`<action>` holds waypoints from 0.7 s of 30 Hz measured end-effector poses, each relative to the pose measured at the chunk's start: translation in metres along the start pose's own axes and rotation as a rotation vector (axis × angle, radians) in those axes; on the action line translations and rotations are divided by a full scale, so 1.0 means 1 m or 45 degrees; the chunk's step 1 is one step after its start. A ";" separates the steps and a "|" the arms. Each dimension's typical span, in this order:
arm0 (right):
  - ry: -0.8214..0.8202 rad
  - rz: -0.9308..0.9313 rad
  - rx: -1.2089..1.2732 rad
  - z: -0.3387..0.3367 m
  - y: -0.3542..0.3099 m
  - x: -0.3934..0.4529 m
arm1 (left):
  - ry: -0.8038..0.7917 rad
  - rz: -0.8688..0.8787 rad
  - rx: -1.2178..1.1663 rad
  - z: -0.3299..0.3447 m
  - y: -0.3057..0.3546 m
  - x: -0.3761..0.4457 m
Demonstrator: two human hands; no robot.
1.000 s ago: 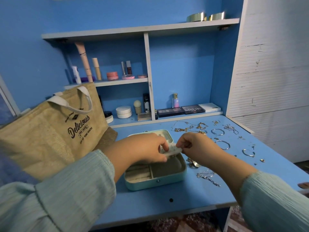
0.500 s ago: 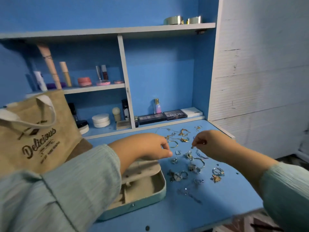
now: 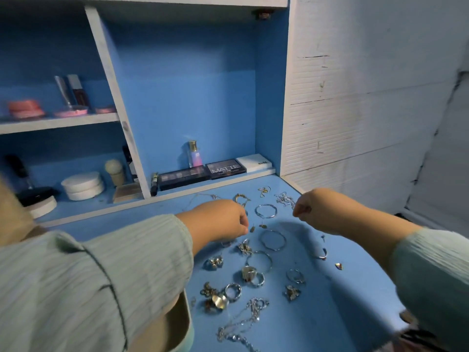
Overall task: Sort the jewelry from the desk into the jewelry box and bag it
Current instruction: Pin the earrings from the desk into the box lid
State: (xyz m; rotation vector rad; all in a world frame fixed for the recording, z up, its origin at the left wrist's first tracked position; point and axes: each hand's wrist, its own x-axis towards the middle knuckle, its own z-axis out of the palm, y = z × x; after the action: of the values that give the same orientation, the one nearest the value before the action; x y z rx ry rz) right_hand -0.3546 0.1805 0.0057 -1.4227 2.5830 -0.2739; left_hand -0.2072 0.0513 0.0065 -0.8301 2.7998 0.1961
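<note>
Directly below the head camera, two hands in pale green ribbed sleeves are hovering over a blue desk (image 3: 317, 313) strewn with jewelry. The left hand (image 3: 223, 222) is reaching in from the left with its fingers curled down toward the desk surface; whether they are pinching anything cannot be told, since the fingertips are turned away. Just beside those fingertips a pair of small earrings (image 3: 257, 227) is lying on the desk. The right hand (image 3: 311, 212) is hanging above the far right part of the desk with its fingers curled into a loose fist; whether it is holding something small cannot be told. Between and below the hands, thin silver hoops (image 3: 273, 240) are lying near chunky rings (image 3: 250, 274), flower-shaped pieces (image 3: 215, 262) and, nearest the viewer, a tangled silver chain (image 3: 243, 323). Gold pieces (image 3: 241, 198) are sitting near the back of the desk. Only a corner of the open jewelry box (image 3: 181, 326), pale green with a beige lining, is showing under the left sleeve at the bottom edge. Behind the desk, blue shelving is holding eyeshadow palettes (image 3: 203, 172), a small perfume bottle (image 3: 194, 154) and a round white jar (image 3: 82, 185).
</note>
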 end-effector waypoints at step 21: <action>-0.002 -0.024 -0.142 0.014 0.022 0.018 | 0.093 0.050 0.107 0.004 0.003 0.024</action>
State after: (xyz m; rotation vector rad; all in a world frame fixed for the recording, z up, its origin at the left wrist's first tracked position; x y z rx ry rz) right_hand -0.3789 0.1761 -0.0144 -1.4837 2.6221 -0.1324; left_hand -0.2282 0.0416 -0.0026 -0.7785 2.8714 0.0551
